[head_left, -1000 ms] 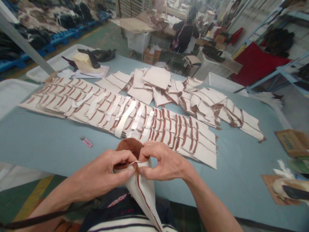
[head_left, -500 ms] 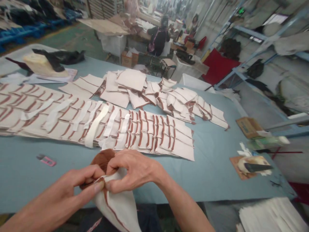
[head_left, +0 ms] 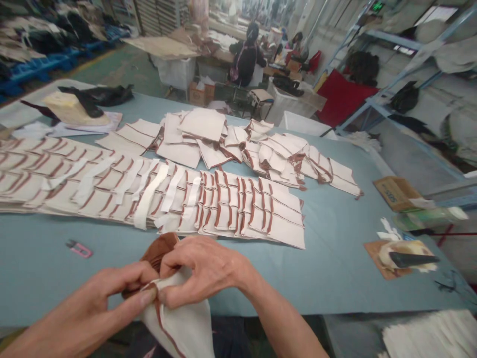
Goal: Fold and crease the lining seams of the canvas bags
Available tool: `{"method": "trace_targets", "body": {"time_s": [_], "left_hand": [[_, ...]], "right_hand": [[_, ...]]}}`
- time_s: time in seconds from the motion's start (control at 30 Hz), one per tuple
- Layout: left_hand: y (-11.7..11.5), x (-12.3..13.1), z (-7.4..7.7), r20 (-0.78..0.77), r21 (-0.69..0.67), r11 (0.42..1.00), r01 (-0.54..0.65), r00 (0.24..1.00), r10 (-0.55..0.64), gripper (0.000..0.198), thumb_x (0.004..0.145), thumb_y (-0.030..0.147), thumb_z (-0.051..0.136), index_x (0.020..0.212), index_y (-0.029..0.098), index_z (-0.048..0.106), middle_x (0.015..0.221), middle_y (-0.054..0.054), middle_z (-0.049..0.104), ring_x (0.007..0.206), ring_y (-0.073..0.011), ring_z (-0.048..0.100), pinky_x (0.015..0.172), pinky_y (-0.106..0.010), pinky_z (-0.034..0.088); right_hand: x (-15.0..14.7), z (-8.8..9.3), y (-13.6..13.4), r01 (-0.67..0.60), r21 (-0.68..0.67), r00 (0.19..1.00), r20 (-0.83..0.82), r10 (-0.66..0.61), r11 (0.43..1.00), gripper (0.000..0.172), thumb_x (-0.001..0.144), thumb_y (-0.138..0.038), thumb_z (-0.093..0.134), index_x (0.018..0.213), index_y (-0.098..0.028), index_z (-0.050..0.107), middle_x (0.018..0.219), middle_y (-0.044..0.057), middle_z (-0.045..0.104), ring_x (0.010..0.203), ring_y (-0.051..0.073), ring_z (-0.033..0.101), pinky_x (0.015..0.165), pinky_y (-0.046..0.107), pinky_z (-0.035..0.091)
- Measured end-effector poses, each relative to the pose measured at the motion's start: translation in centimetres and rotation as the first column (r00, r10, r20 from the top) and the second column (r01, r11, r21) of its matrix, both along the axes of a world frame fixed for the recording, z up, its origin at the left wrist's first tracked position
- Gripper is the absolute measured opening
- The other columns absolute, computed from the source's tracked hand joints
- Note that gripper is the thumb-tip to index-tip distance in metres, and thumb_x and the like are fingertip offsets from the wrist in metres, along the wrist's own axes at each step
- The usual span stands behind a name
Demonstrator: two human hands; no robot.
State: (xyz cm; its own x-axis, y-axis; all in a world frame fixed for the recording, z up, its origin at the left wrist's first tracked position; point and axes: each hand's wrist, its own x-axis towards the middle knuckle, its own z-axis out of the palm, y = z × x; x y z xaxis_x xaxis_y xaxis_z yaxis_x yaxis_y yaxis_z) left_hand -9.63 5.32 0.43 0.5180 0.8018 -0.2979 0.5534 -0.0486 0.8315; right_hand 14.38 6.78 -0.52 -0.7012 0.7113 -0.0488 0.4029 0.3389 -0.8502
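Observation:
A white fabric piece (head_left: pixel 190 323) with a brown seam and brown underside hangs from my hands over the near table edge. My left hand (head_left: pixel 115 293) pinches its brown-edged fold between thumb and fingers. Right beside that grip, my right hand (head_left: pixel 204 271) presses the same fold with thumb and bent fingers. The piece's brown part (head_left: pixel 166 248) bulges up behind the fingers, and the pinched spot is partly hidden. Just beyond lie overlapping rows of white pieces with brown edges (head_left: pixel 231 204), with several white strips (head_left: pixel 149 199) across them. Pink thread snips (head_left: pixel 79 248) rest to the left.
More white pieces (head_left: pixel 203 124) are heaped at the back of the blue-green table (head_left: pixel 335 278). A dark-handled tool (head_left: pixel 410 258) sits on a brown board at right, near a cardboard box (head_left: pixel 397 193). Another person (head_left: pixel 246 59) sits farther off.
My view has turned slightly left, so the table's things sit a little farther right. Both hands keep their pinch on the fabric piece, with only small finger shifts.

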Motion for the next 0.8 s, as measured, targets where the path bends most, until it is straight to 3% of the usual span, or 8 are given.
{"method": "trace_targets", "body": {"time_s": [0.13, 0.27, 0.37, 0.53, 0.7, 0.8], "left_hand": [[1.8, -1.6, 0.6, 0.022, 0.012, 0.988, 0.151, 0.988, -0.152, 0.035, 0.098, 0.044, 0.058, 0.077, 0.023, 0.074, 0.073, 0.001, 0.071, 0.070, -0.0180, 0.065, 0.065, -0.021, 0.050], [3.1, -2.5, 2.4, 0.046, 0.065, 0.973, 0.223, 0.973, -0.226, 0.028, 0.098, 0.033, 0.055, 0.078, 0.023, 0.072, 0.072, 0.003, 0.070, 0.070, -0.0165, 0.064, 0.066, -0.023, 0.047], [3.4, -3.6, 2.8, 0.064, 0.128, 0.960, 0.251, 0.963, -0.260, 0.024, 0.097, 0.029, 0.055, 0.084, 0.023, 0.075, 0.076, 0.004, 0.073, 0.073, -0.0159, 0.066, 0.071, -0.025, 0.045], [1.9, -5.1, 2.3, 0.052, 0.208, 0.948, 0.243, 0.965, -0.259, 0.021, 0.098, 0.023, 0.055, 0.087, 0.024, 0.072, 0.083, 0.004, 0.077, 0.079, -0.0157, 0.069, 0.077, -0.026, 0.045], [0.4, -4.3, 2.4, 0.046, 0.242, 0.948, 0.207, 0.973, -0.224, 0.022, 0.099, 0.022, 0.052, 0.085, 0.024, 0.068, 0.081, 0.004, 0.076, 0.077, -0.0158, 0.069, 0.074, -0.027, 0.044], [-0.2, -4.0, 2.0, 0.004, 0.178, 0.970, 0.166, 0.986, -0.169, 0.023, 0.100, 0.024, 0.052, 0.083, 0.024, 0.067, 0.080, 0.004, 0.075, 0.075, -0.0156, 0.067, 0.071, -0.025, 0.044]], "right_hand": [[-1.6, 0.3, -0.1, 0.101, 0.084, 0.994, -0.048, -0.097, 0.991, 0.024, 0.080, -0.030, 0.082, 0.076, -0.023, 0.060, 0.071, -0.008, 0.055, 0.071, 0.012, 0.056, 0.073, 0.027, 0.039], [-3.1, 1.0, -0.4, 0.213, 0.162, 0.976, -0.087, -0.201, 0.963, 0.020, 0.076, -0.025, 0.077, 0.075, -0.023, 0.058, 0.071, -0.007, 0.057, 0.071, 0.014, 0.055, 0.073, 0.028, 0.040], [-4.2, 1.9, -0.9, 0.251, 0.213, 0.968, -0.073, -0.241, 0.944, 0.015, 0.077, -0.023, 0.072, 0.075, -0.024, 0.057, 0.071, -0.005, 0.059, 0.072, 0.015, 0.056, 0.072, 0.029, 0.040], [-5.6, 3.4, -2.4, 0.306, 0.326, 0.951, -0.054, -0.305, 0.894, 0.014, 0.077, -0.017, 0.065, 0.080, -0.025, 0.055, 0.077, -0.001, 0.065, 0.078, 0.019, 0.061, 0.077, 0.033, 0.045], [-5.6, 3.7, -3.1, 0.295, 0.311, 0.955, -0.086, -0.283, 0.904, 0.020, 0.077, -0.012, 0.065, 0.086, -0.026, 0.054, 0.085, 0.000, 0.071, 0.083, 0.020, 0.065, 0.086, 0.037, 0.051], [-5.0, 3.0, -2.8, 0.304, 0.261, 0.946, -0.195, -0.258, 0.916, 0.021, 0.078, -0.013, 0.069, 0.093, -0.026, 0.060, 0.103, 0.004, 0.078, 0.103, 0.023, 0.073, 0.097, 0.039, 0.054]]}}
